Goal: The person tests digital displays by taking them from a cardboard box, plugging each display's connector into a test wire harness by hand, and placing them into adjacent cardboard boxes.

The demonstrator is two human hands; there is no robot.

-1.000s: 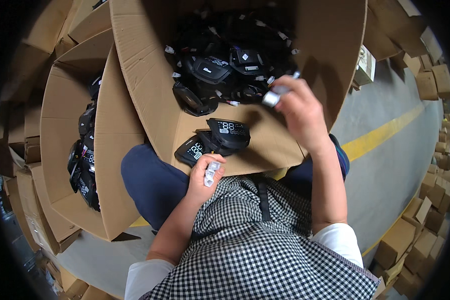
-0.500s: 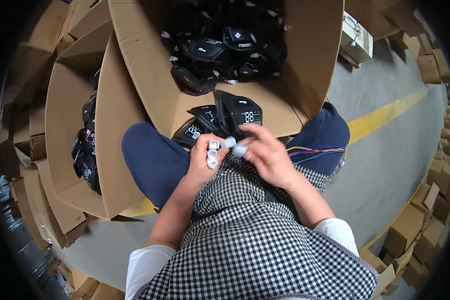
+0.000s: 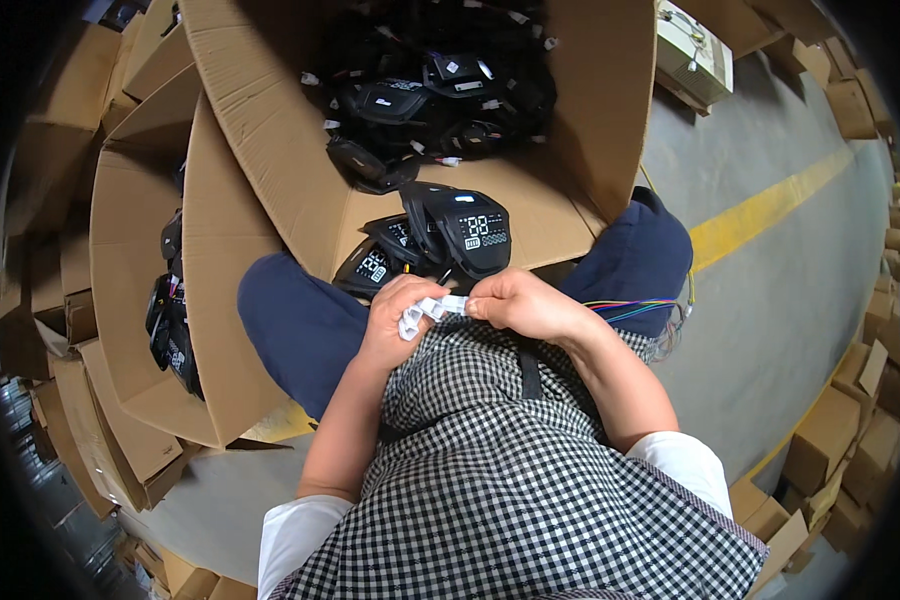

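My left hand [image 3: 392,318] is closed round several white plastic wire connectors [image 3: 410,320], whose open ends stick out past the thumb. Just right of it, my right hand [image 3: 515,303] pinches another white connector [image 3: 454,304] between thumb and fingertips, its end up against the left hand's connectors. Both hands are over my lap. Beyond them, black display units [image 3: 482,232] with lit-looking white digits lean together on the near flap of a large cardboard box. Fingers hide the back of the connectors and most of their wires.
Many black display units with white plugs fill the large box [image 3: 255,110]. A second box [image 3: 140,300] at left holds more. Coloured wires [image 3: 630,306] lie across my right knee. A pale metal unit [image 3: 692,60] stands at far right, and cardboard boxes [image 3: 820,440] line the floor's edge.
My right hand has come down and in to my left hand. Its fingers, apart before, are now pinched on a connector touching those in the left. The view has shifted slightly.
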